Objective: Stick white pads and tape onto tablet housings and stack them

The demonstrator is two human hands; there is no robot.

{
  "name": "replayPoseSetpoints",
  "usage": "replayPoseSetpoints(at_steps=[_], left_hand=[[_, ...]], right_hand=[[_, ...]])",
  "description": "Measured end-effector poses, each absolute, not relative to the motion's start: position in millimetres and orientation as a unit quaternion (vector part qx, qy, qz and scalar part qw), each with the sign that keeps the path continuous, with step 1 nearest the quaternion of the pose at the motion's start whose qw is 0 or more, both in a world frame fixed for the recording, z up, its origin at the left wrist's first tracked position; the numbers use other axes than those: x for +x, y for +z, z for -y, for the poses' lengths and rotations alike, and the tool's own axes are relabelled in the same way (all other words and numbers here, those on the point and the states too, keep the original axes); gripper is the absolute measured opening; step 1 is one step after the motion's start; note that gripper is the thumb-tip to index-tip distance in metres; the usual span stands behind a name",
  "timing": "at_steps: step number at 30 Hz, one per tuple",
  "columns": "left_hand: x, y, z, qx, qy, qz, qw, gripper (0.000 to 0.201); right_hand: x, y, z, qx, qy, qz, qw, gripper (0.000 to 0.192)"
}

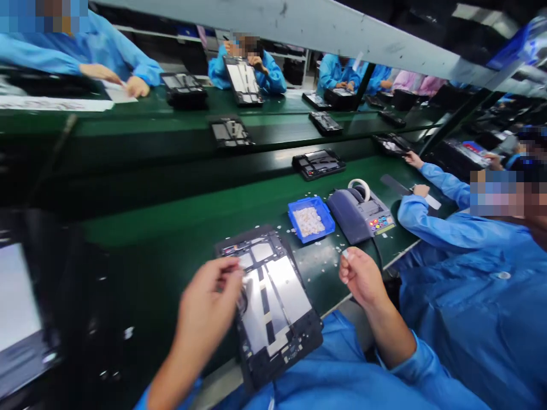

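An open tablet back (273, 296) with silver panels and black strips lies on the green bench in front of me, overhanging the near edge. My left hand (209, 307) rests on its left side, fingers pinched near a small part by the silver panel; what it grips is blurred. My right hand (359, 273) hovers just right of the tablet, fingers curled, with a small pale piece between thumb and fingertip.
A blue tray (310, 219) of small white pieces and a grey tape dispenser (361, 213) stand behind the tablet. More tablet frames (318, 164) ride the green conveyor. A co-worker in blue (470, 273) sits close on my right; others work across. A dark screen (21, 296) is at left.
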State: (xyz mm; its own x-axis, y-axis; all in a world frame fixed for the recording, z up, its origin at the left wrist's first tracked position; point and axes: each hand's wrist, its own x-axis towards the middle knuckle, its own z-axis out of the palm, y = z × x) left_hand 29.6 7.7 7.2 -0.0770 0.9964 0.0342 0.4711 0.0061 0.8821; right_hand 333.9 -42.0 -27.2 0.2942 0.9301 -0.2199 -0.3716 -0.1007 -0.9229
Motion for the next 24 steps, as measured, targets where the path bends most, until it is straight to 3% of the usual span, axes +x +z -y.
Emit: replayPoseSetpoints(at_steps=[2,5,8,12,15,19,24], left_hand=[[53,13,7,0.552,0.380,-0.560,0.487,0.030],[77,10,16,0.456,0.421,-0.511,0.595,0.033],[79,-2,17,0.386,0.498,-0.489,0.604,0.025],[53,-17,21,0.382,0.538,-0.522,0.541,0.016],[21,-21,19,0.396,0.530,-0.579,0.477,0.013],[-13,-15,3,0.475,0.426,-0.637,0.433,0.014],[-13,-10,-18,0.621,0.323,-0.628,0.339,0.013]], right_hand=[[292,-21,31,-0.487,0.572,0.303,0.586,0.035],[240,-17,18,-0.460,0.621,0.358,0.525,0.030],[209,-18,14,-0.445,0.643,0.406,0.473,0.026],[202,-23,8,-0.464,0.622,0.490,0.397,0.019],[212,-27,-11,-0.478,0.474,0.647,0.358,0.017],[221,-34,-54,-0.381,0.213,0.845,0.309,0.021],[216,-39,-88,-0.292,0.045,0.935,0.195,0.026]])
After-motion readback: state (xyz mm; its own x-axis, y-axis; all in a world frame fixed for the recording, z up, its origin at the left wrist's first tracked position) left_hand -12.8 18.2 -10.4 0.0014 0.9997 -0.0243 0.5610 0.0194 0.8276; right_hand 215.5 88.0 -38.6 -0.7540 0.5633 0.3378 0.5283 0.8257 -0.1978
